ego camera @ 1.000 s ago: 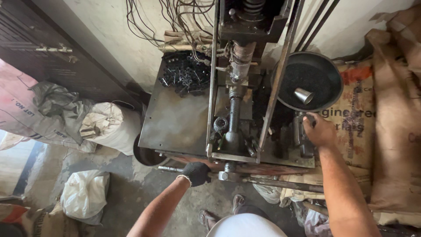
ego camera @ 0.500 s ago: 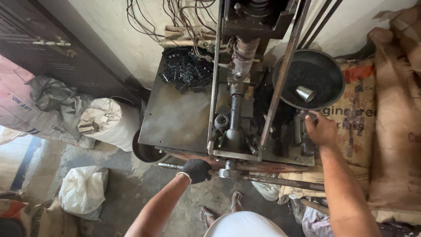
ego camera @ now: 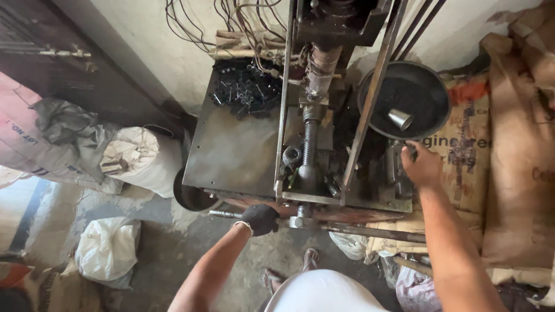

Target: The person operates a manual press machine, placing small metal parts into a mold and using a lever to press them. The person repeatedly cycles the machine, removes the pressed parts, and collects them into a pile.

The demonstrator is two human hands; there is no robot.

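— Hands first: where are they?

— Left hand (ego camera: pixel 259 219), in a dark glove, is closed round the horizontal metal bar (ego camera: pixel 347 230) that runs along the front edge of the press machine (ego camera: pixel 312 144). Right hand (ego camera: pixel 422 166), bare, rests on the dark metal part (ego camera: pixel 398 170) at the machine's right side, fingers curled over it; whether they actually clamp it, I cannot tell.

— And the bar itself?

— Low at the front, just under the steel table (ego camera: pixel 234 153), reaching from the glove off to the right.

— What sits near the right hand?

— A round black pan (ego camera: pixel 430 95) just above it, filled with dark grains, with a small shiny metal cup (ego camera: pixel 400 119) lying tilted inside.

— Anything on the table?

— A heap of small black pieces (ego camera: pixel 245 86) at the far end, by the wall. A vertical screw shaft (ego camera: pixel 309 141) stands in the machine's frame.

— Around the machine?

— Sacks: a white one (ego camera: pixel 141 159) at left, brown ones (ego camera: pixel 520 156) at right. The person's sandalled feet (ego camera: pixel 289 271) show on the concrete floor (ego camera: pixel 173 248).
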